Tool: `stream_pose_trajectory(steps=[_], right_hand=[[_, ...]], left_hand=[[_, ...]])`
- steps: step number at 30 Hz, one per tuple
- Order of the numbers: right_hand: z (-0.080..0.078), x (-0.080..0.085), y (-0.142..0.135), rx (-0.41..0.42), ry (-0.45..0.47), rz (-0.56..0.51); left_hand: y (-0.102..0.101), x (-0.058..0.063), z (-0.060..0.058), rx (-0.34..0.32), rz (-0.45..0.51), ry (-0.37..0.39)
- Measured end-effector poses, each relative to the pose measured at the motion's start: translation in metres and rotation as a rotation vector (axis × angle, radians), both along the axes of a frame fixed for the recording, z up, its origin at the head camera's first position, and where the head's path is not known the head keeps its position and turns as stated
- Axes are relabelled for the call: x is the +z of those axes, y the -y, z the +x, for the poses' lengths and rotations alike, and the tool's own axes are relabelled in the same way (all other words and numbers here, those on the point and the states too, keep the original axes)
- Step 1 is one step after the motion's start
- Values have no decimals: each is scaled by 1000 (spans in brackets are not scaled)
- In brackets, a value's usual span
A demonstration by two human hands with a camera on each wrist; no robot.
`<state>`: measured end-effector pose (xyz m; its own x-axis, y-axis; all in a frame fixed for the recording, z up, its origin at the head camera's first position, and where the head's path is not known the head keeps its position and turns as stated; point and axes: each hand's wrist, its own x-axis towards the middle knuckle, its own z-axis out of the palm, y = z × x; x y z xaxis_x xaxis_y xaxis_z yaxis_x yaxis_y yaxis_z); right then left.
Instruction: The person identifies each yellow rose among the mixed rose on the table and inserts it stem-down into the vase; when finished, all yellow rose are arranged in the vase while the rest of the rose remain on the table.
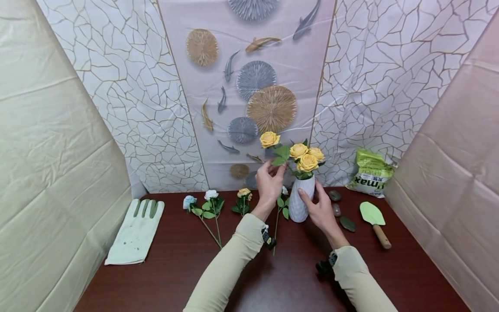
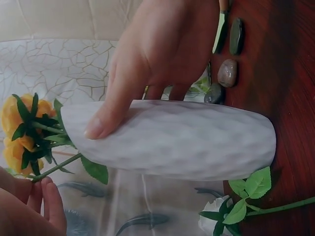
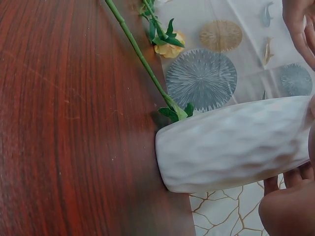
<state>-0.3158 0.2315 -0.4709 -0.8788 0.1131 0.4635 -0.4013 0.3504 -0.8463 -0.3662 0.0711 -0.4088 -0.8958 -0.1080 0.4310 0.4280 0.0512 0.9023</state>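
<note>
A white dimpled vase (image 1: 299, 206) stands on the table with several yellow roses (image 1: 308, 162) bunched at its mouth. My right hand (image 1: 320, 211) grips the vase's upper part, thumb on the near side and fingers behind, as the left wrist view shows. To the left, my left hand (image 1: 270, 182) pinches the green stem (image 2: 56, 168) of a yellow rose. That rose's bloom (image 1: 270, 139) leans out left of the others, and its stem runs in at the vase's rim. The stem's lower end is hidden.
Left of the vase lie a white rose (image 2: 216, 216), a small yellow rose (image 1: 244, 193), another white rose (image 1: 211, 194) and a blue rose (image 1: 189, 202). A white glove (image 1: 134, 234) is at far left. On the right are stones (image 1: 347, 223), a trowel (image 1: 372, 214) and a green bag (image 1: 370, 173).
</note>
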Motion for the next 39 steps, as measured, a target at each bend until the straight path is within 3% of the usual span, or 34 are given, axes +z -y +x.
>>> stream_pose_trajectory(steps=[4,10,16,23,31,35,39], right_hand=[[0,0,-1,0,3,-11],[2,1,0,26,16,-24],[4,1,0,21,19,-18],[3,1,0,12,21,-23],[2,0,1,6,5,-28],[2,1,0,2,18,-34],[2,1,0,2,24,-33]], left_hand=[[-7,-4,-1,1,-96,33],[-15,-16,1,-54,-238,125],[-15,-24,-2,-107,-266,167],[-8,-27,-10,-232,-186,225],[4,-34,-5,-176,-279,117],[24,-38,-5,-135,-305,59],[53,-49,-8,-56,-281,67]])
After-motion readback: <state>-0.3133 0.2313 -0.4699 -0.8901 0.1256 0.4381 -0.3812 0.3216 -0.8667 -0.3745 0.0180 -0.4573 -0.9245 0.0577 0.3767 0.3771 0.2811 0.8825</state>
